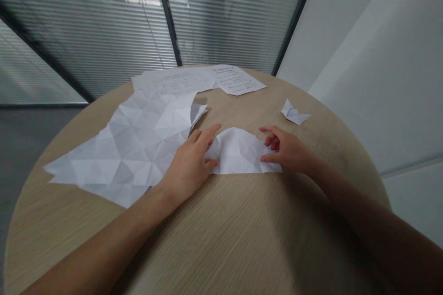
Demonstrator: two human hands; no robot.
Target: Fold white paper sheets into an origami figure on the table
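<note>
A small sheet of white paper [238, 152] with a crease down its middle lies on the table between my hands, its far edge rising to a rounded peak. At its left end is my left hand [190, 159], open, with thumb and index finger spread apart. On the other side, my right hand [289, 150] is open too: the index finger stretches out, the other fingers curl, and the thumb lies over the paper's right end. Beside my left hand spreads a large creased white sheet [134, 138] covered in triangular folds.
A small folded paper boat [294, 113] sits beyond my right hand. Printed sheets [238, 80] lie at the far edge of the round wooden table [224, 239]. Behind it stand glass panels with blinds [235, 18] and a white wall [380, 55].
</note>
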